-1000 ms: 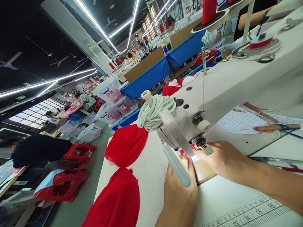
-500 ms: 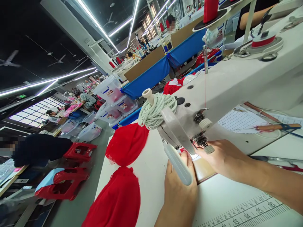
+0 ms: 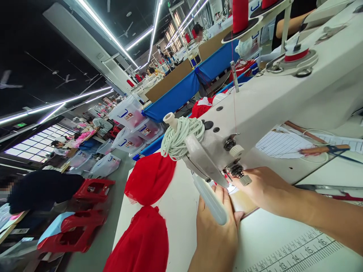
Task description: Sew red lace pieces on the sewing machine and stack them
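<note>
A white sewing machine point(image 3: 255, 90) fills the right half of the view, a bundle of pale green cord point(image 3: 183, 136) hung on its head. My left hand point(image 3: 217, 230) lies on the white table, palm down, with fingers stretched toward the needle area and thumb out to the side. A pale grey lever point(image 3: 211, 200) passes in front of it. My right hand point(image 3: 262, 189) reaches in from the right beside the tension knobs; its fingertips are hidden behind the machine head. A small white piece point(image 3: 231, 188) with a trace of red shows between the hands, mostly covered.
Two gathered red fabric pieces point(image 3: 150, 177) lie left of the machine. A printed ruler scale point(image 3: 297, 255) marks the table front. Scissors point(image 3: 329, 190), lined paper point(image 3: 278, 145) and a wooden-handled tool point(image 3: 326, 149) lie at right. Red stools point(image 3: 82, 230) stand on the floor.
The view has shifted slightly, so the machine sits a little further left. My left thumb now shows, spread to the side. Both hands stay by the needle.
</note>
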Demonstrator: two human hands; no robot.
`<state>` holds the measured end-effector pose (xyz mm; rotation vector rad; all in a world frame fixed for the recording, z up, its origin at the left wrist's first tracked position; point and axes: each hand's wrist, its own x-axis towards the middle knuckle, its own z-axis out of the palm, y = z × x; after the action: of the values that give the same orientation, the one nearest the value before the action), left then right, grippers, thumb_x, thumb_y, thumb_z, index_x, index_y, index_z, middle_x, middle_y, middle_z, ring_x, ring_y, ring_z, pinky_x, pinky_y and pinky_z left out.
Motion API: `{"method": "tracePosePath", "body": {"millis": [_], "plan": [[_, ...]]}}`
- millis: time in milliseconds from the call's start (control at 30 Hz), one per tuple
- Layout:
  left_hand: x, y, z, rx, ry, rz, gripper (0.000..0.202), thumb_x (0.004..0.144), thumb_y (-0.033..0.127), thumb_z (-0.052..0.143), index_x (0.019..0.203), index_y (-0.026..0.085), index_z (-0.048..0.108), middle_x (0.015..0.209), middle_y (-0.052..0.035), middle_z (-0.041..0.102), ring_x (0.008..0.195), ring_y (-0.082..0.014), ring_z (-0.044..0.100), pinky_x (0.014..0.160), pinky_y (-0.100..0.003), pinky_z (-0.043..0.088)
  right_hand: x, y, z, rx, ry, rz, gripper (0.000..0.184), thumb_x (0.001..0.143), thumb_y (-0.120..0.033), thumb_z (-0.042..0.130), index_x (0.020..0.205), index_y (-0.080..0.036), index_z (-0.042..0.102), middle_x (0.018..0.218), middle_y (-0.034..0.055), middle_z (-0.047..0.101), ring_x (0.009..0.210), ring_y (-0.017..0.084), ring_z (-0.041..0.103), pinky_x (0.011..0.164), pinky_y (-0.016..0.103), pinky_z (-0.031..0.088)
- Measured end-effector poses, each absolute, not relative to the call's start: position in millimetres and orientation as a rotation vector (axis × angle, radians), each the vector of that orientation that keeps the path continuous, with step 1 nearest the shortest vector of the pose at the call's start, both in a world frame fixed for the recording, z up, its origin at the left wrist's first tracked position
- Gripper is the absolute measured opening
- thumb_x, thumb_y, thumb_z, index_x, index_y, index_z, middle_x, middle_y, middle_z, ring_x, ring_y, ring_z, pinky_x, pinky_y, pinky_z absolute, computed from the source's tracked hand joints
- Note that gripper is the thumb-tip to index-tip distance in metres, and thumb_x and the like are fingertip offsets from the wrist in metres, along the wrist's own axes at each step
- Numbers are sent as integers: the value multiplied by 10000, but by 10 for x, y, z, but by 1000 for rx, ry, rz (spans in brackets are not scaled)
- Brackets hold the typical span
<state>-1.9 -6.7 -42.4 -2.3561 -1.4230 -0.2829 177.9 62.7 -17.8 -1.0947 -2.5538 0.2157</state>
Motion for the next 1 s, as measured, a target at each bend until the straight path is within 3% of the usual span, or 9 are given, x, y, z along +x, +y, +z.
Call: {"method": "tracePosePath", "body": {"millis": [100,167,333,567,767,1000], "plan": [[-16,-94,-346,-2339,-1426,-304,653,904,547,438,1287,24,512,1282,-194,577,1182,-346,527,1006,-527,431,1772,628,-121,-1102,-2562,243,129,801,-108,540,804,-177,650,751,35,656,615,167,594,527,278,349],[0,-98,-327,-2326,-1446,-301,717,898,606,381,1294,22,504,1285,-192,576,1194,-340,516,1024,-525,404,1764,633,-105,-1100,-2569,257,93,794,-137,568,778,-184,646,751,31,656,613,169,595,517,279,344],[16,-84,-315,-2326,-1443,-274,735,906,620,312,1281,24,522,1285,-190,576,1189,-339,517,1034,-524,378,1754,648,-138,-1110,-2578,245,164,779,-157,590,928,-169,656,806,67,681,667,207,621,545,291,357],[8,-62,-331,-2312,-1409,-325,709,921,596,296,1231,17,563,1236,-196,607,1168,-331,537,1013,-512,399,1745,652,-218,-1130,-2555,245,171,797,-177,578,953,-180,649,763,57,670,650,219,616,534,304,346],[-1,-58,-350,-2303,-1406,-335,703,937,572,262,1237,9,556,1247,-195,602,1194,-331,524,1030,-509,382,1732,653,-233,-1144,-2524,326,150,803,-170,553,925,-197,638,787,48,673,649,202,608,545,301,353],[-37,-17,-245,-2366,-1371,-276,717,909,611,316,1241,24,558,1213,-200,622,1150,-326,565,961,-488,467,1722,649,-129,-1255,-2449,492,163,820,-108,467,850,-210,591,728,26,685,607,169,593,533,264,354]]}}
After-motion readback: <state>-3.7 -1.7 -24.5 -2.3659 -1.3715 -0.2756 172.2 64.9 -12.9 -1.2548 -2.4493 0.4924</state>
